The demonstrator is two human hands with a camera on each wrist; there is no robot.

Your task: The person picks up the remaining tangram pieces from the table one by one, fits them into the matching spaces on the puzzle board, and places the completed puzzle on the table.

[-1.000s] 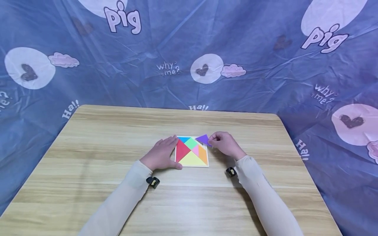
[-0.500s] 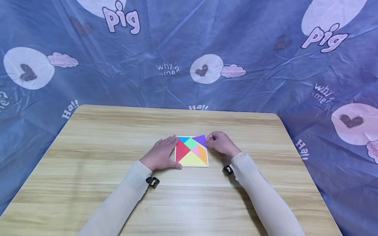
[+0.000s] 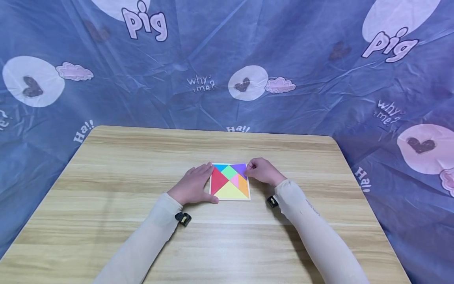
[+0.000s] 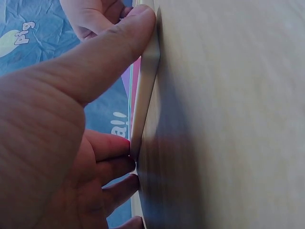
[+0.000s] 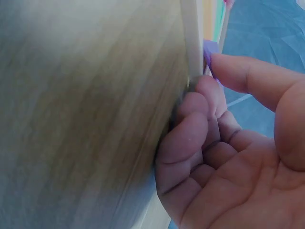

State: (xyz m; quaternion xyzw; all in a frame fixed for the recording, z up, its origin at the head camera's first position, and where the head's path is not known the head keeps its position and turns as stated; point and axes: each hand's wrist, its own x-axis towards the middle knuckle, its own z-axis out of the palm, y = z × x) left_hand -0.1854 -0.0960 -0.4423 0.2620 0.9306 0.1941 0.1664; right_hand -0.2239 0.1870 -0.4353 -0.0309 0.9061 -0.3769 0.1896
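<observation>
A square tangram tray (image 3: 232,200) with a pale rim lies on the table, filled with red, yellow, green, blue, pink and orange pieces. My left hand (image 3: 193,185) holds its left side, thumb at the front edge and fingertips near the far left corner. At the far right corner, my right hand (image 3: 264,171) pinches the purple triangle (image 3: 238,168) by its right edge. That triangle lies over the corner, slightly tilted in the right wrist view, where the thumb (image 5: 233,71) presses its top. Curled right fingers (image 5: 183,140) sit beside the tray's rim.
The wood-grain table (image 3: 149,157) extends on all sides of the tray. Behind it hangs a blue printed cloth (image 3: 213,47). Both sleeved forearms come in from the front, with a small black device (image 3: 183,219) at the left wrist and another black device (image 3: 272,202) at the right.
The right hand has moved slightly left with the purple triangle, which has turned and come down into line with the tray's far right corner. The left hand has stayed in place.
</observation>
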